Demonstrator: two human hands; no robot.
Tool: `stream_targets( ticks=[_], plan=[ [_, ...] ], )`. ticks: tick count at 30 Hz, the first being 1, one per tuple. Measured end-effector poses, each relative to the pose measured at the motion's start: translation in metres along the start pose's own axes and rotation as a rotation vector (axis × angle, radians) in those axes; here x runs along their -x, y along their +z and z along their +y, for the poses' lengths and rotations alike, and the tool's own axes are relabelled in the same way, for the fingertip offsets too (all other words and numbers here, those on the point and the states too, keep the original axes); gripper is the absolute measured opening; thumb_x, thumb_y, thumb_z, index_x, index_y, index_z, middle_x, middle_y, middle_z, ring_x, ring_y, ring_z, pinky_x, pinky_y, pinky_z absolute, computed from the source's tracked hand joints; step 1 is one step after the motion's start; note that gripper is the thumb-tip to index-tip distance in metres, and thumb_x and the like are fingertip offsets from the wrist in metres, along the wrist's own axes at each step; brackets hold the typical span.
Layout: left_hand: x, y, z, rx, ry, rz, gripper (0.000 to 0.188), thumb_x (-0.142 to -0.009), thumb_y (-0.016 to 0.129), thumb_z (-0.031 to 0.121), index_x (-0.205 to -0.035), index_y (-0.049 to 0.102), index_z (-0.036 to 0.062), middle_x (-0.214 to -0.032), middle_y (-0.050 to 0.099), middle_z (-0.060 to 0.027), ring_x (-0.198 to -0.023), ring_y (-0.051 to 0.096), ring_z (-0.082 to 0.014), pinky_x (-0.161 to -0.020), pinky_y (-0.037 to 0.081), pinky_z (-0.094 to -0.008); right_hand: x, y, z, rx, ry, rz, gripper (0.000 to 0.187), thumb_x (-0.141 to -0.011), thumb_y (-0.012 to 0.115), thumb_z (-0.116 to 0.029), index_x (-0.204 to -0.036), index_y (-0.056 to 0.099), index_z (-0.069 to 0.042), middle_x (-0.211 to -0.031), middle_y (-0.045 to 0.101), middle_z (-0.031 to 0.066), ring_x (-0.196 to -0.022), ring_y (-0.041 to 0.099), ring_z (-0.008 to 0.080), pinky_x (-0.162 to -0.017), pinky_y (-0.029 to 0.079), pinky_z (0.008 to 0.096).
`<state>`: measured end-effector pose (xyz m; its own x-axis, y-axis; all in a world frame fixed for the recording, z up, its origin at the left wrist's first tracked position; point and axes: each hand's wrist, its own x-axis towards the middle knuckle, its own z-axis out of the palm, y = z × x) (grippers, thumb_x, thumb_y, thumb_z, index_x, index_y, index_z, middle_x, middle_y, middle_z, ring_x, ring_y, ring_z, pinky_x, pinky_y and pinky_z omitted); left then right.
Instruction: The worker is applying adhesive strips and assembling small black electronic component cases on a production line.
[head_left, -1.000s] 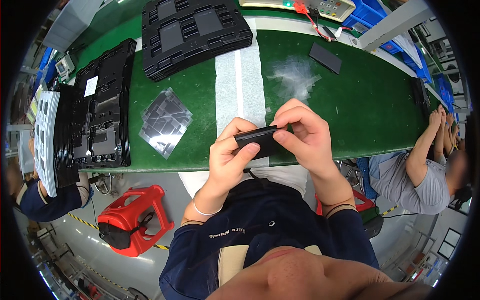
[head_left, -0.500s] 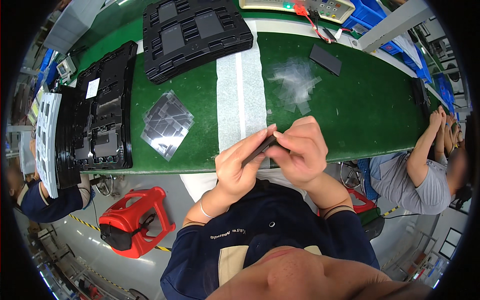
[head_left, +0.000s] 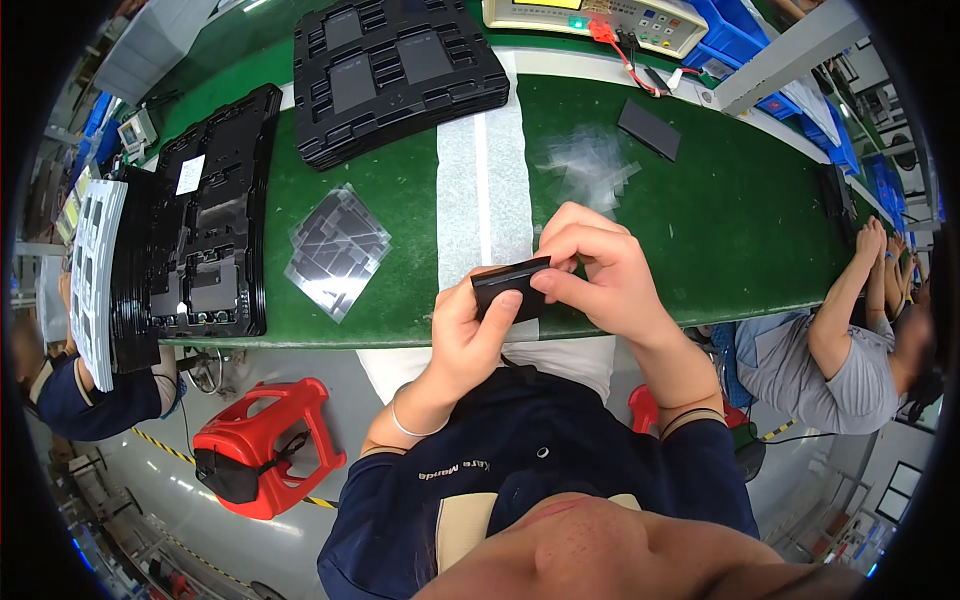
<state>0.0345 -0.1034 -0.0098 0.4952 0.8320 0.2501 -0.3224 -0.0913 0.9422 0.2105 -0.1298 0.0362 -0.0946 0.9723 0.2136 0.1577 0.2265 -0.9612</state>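
A thin black rectangular block [head_left: 508,287], like a flat battery pack, is held up over the table's near edge, its broad face tilted. My left hand [head_left: 468,335] grips it from the left, thumb pressed on the face. At its upper right corner, my right hand [head_left: 600,268] pinches with thumb and index finger. Beyond them a pile of clear film pieces [head_left: 590,165] lies on the green table [head_left: 720,220]. A similar flat black block [head_left: 649,130] rests farther back on the right. To the left is a stack of glossy clear sheets [head_left: 338,255].
Black trays [head_left: 400,125] holding flat dark blocks are stacked at the back. More black trays [head_left: 215,230] stand at the left. A cream instrument [head_left: 595,22] with red leads sits at the far edge. A red stool [head_left: 270,450] stands below left. Co-workers sit at both sides.
The block has turned from nearly edge-on to show its broad face. My left thumb now lies on that face, and my right hand has shifted around its upper right corner.
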Motion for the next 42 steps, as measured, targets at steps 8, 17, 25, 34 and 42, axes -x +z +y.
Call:
stream_targets(
  ticks=[8,17,25,34,42],
  plan=[
    [-0.003,-0.01,0.007,0.225,-0.206,-0.226,0.022,-0.091,0.047,0.009,-0.096,0.06,-0.0073,-0.088,0.066,-0.0141,-0.067,0.061,-0.0145,-0.061,0.051,-0.0273,-0.005,0.013,0.005,-0.3,-0.018,0.159,0.011,-0.082,0.062,-0.003,-0.091,0.062,0.004,-0.083,0.058,0.0046,-0.067,0.056,0.0086,-0.055,0.045,0.0205],
    [-0.001,-0.012,0.003,0.164,-0.174,-0.214,0.021,-0.089,0.046,0.007,-0.091,0.061,-0.0075,-0.076,0.063,-0.0113,-0.062,0.06,-0.0138,-0.056,0.049,-0.0262,-0.001,0.019,0.007,0.072,-0.208,0.21,0.027,-0.074,0.07,-0.004,-0.099,0.064,0.003,-0.079,0.063,0.01,-0.07,0.058,0.0159,-0.061,0.043,0.0252],
    [0.002,-0.017,0.007,0.253,-0.284,-0.211,0.025,-0.091,0.046,0.013,-0.089,0.06,-0.0079,-0.072,0.062,-0.0113,-0.056,0.058,-0.0143,-0.051,0.048,-0.0245,-0.009,0.011,-0.005,0.14,-0.125,0.056,0.038,-0.07,0.071,-0.002,-0.107,0.065,-0.002,-0.084,0.064,0.009,-0.073,0.06,0.0174,-0.064,0.047,0.0263],
    [0.0,-0.018,0.004,0.457,-0.309,-0.138,0.031,-0.094,0.042,0.017,-0.091,0.056,-0.0112,-0.076,0.063,-0.0174,-0.053,0.057,-0.0173,-0.047,0.047,-0.0263,0.005,0.006,0.018,-0.1,-0.114,0.159,0.03,-0.07,0.071,0.003,-0.1,0.065,-0.001,-0.084,0.062,0.0079,-0.073,0.058,0.0134,-0.065,0.045,0.0257],
    [-0.001,-0.017,0.004,0.276,-0.284,-0.152,0.027,-0.091,0.045,0.013,-0.084,0.061,-0.0068,-0.068,0.061,-0.0104,-0.053,0.057,-0.0129,-0.048,0.045,-0.0239,-0.005,0.003,0.005,-0.53,0.115,0.197,0.008,-0.084,0.062,-0.006,-0.086,0.061,0.002,-0.082,0.057,0.0039,-0.075,0.053,0.0101,-0.069,0.042,0.0239]
  ],
)
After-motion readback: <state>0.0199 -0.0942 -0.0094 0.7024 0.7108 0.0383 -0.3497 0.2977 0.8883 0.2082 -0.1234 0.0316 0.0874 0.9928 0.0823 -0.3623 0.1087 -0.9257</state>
